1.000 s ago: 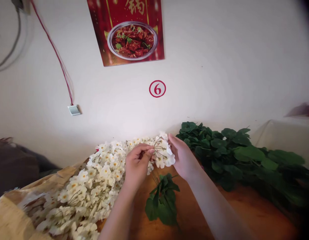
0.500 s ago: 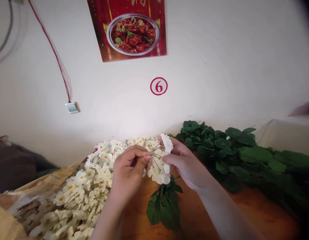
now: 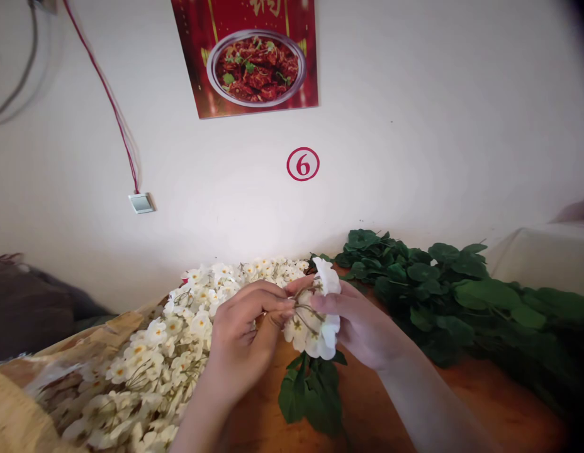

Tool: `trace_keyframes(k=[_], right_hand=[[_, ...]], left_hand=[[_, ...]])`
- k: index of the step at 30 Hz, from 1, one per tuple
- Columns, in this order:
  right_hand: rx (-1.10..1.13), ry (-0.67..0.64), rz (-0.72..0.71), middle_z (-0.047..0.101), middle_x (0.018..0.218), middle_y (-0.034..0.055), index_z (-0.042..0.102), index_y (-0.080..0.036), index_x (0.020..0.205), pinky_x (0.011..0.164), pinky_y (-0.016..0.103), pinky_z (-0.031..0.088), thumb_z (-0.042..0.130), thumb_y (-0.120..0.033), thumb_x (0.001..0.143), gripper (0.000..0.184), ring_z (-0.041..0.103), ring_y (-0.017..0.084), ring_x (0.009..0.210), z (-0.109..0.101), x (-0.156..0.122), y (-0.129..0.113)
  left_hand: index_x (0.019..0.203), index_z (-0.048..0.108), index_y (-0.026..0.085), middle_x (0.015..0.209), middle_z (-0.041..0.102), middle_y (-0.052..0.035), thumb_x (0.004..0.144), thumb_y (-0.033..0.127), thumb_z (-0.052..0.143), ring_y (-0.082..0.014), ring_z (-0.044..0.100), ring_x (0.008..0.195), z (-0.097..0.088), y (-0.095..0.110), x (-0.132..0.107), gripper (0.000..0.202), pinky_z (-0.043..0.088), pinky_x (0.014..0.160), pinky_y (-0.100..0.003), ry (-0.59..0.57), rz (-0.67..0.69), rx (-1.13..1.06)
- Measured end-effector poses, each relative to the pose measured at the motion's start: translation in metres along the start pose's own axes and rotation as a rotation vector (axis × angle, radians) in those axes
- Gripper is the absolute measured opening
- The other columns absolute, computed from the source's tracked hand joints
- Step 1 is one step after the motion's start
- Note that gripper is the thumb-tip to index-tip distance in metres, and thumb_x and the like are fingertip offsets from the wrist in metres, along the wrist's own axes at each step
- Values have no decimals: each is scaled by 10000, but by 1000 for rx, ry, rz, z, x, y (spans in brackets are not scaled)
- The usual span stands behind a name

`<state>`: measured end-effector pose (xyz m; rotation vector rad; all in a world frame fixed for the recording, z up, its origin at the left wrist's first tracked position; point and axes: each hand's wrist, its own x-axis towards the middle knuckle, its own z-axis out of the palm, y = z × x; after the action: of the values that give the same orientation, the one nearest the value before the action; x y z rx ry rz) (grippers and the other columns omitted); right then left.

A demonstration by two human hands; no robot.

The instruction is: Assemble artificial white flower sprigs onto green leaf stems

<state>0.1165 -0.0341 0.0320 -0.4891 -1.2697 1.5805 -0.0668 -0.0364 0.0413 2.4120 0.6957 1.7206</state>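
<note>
A bunch of white artificial flowers (image 3: 315, 336) is held between my two hands above the wooden table. My left hand (image 3: 252, 336) pinches the thin stems where they come together, thumb against forefinger. My right hand (image 3: 355, 314) is wrapped around the far side of the bunch, its thumb lying across the stems near the blossoms. The flower heads face right and downward, away from my left hand. Just below the bunch, a sprig of green leaves (image 3: 311, 396) lies on the table.
White flowers with yellow centres (image 3: 188, 333) form a large heap at the left, beside brown wrapping paper (image 3: 18, 402). Green leaves (image 3: 428, 283) are piled along the right side. Behind stands a white wall with a food poster (image 3: 257, 69) and a switch (image 3: 141, 202).
Both hands and the bunch have shifted slightly to the right in view. My right fingers have come closer to my left fingertips around the stems. The view itself has moved a little.
</note>
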Motion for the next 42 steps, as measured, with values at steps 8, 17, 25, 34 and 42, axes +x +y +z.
trace_keyframes(k=[8, 17, 25, 34, 42], right_hand=[[-76, 44, -13, 532, 645, -17, 698, -165, 736, 548, 227, 355, 766, -254, 656, 138, 439, 99, 594, -2, 3, -4], [-158, -159, -72, 565, 737, 23, 686, -176, 822, 599, 259, 368, 703, -392, 747, 229, 486, 135, 657, -5, 0, -3], [-125, -337, -207, 587, 886, 48, 673, -264, 957, 684, 323, 440, 758, -403, 684, 317, 544, 203, 799, -10, -5, 7], [176, -28, -132, 602, 729, 25, 704, -221, 845, 583, 287, 422, 780, -386, 617, 292, 529, 166, 633, -1, 6, 19], [242, 24, -95, 553, 680, -7, 667, -221, 775, 512, 271, 441, 750, -371, 697, 189, 495, 140, 573, 6, 12, 20]], left_hand=[[793, 667, 218, 799, 661, -19, 813, 89, 630, -138, 640, 685, -3, -3, -1, 136, 552, 635, -291, 101, -28, -12], [737, 674, 211, 753, 654, -24, 810, 147, 660, -137, 610, 633, 1, -5, 1, 98, 518, 561, -282, 152, -114, -152], [735, 665, 197, 758, 636, -20, 781, 187, 709, -126, 610, 652, 14, 5, 1, 64, 500, 516, -224, 304, -273, -383], [806, 642, 186, 786, 616, -26, 820, 249, 684, -117, 589, 628, 21, -6, 2, 77, 497, 531, -230, 209, -382, -616], [1024, 654, 229, 972, 614, -60, 876, 250, 608, -162, 612, 802, 15, -8, 2, 156, 512, 711, -296, 59, -203, -311]])
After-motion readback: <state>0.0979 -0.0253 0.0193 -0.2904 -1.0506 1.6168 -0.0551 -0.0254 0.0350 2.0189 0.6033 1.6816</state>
